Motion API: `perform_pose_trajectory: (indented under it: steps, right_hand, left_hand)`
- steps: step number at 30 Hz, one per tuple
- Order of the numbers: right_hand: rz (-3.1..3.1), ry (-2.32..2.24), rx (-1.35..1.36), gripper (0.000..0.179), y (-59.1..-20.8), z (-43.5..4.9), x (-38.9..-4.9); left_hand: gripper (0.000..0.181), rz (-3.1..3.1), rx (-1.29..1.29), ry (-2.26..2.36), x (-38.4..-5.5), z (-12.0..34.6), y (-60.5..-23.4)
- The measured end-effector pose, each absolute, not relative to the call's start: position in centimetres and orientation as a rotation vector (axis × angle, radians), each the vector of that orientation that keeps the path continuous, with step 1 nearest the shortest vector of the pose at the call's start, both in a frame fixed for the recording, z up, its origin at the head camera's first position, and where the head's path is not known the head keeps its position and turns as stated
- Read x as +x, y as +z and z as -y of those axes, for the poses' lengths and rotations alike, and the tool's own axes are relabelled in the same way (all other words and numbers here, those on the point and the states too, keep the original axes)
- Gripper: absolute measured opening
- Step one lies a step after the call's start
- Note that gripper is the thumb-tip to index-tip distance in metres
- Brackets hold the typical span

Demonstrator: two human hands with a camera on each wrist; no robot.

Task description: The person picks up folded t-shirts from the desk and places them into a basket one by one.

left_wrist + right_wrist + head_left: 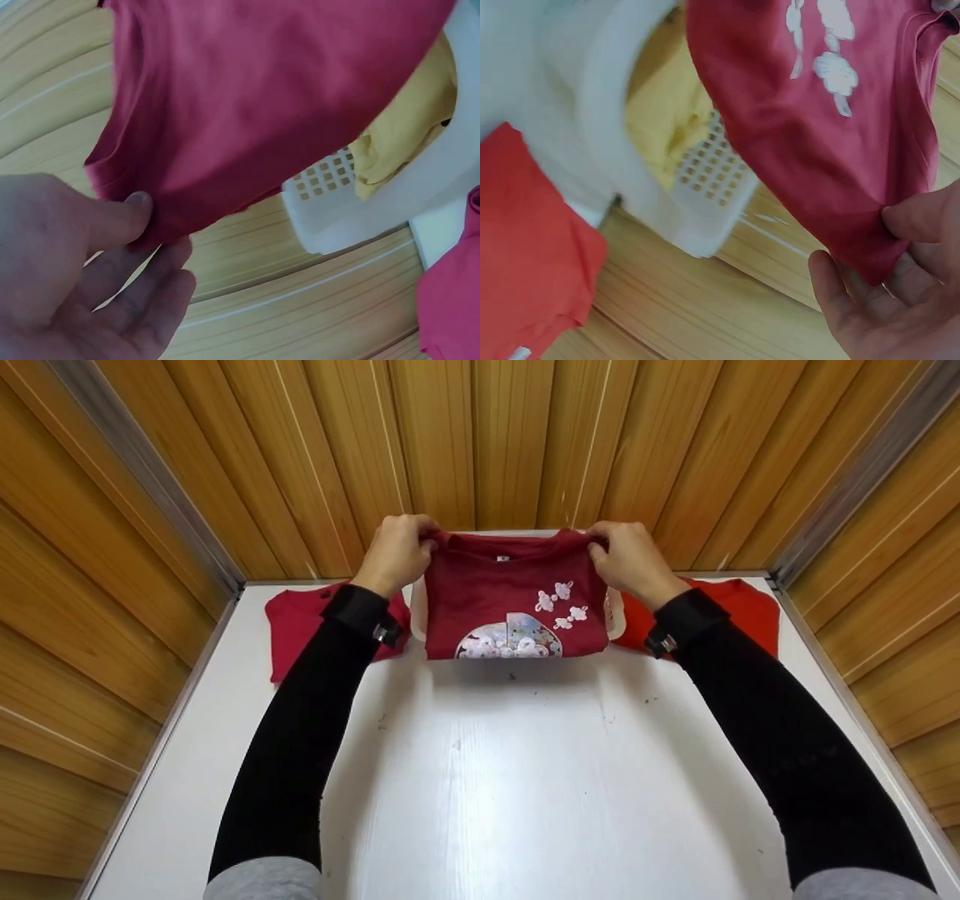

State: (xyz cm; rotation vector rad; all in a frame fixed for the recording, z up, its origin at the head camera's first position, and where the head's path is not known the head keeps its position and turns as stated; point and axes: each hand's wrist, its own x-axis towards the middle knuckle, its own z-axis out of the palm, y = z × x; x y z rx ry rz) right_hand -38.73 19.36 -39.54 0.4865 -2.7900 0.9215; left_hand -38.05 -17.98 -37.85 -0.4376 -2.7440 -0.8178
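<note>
A dark red shirt [517, 585] with white flower patches and a patterned half-circle hangs between both hands, collar side up. My left hand [399, 553] pinches its upper left corner between thumb and fingers, as the left wrist view shows close up. At the opposite corner my right hand [631, 556] pinches the cloth the same way. Behind and below the shirt stands a white plastic basket [604, 97] with a perforated wall. Yellow cloth [409, 124] lies inside it. In the head view the shirt hides most of the basket.
On the white table [480, 780], a folded crimson garment [296, 622] lies left of the basket and a folded orange-red garment [750, 615] lies right of it. Wood-patterned panels [510, 442] rise at the back and both sides.
</note>
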Motion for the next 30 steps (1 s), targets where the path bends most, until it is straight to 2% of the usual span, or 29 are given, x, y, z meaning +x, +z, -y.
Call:
perform_pose_trajectory:
  steps: [11,21,30]
  right_hand:
    - [2.997,0.758,0.481,0.027,-42.2,-19.4,-40.6]
    - [2.922,0.769,0.421,0.038,-43.2,-19.0,-41.4]
    - [2.842,0.814,0.387,0.039,-43.5,-17.8,-41.5]
  left_hand:
    - [0.026,2.939,-0.462,-0.864,-39.5,17.1,-39.9]
    - [0.03,2.886,-0.356,-0.955,-40.2,16.7,-41.3]
    - [0.027,2.814,-0.239,-1.069,-40.3,17.2,-42.2]
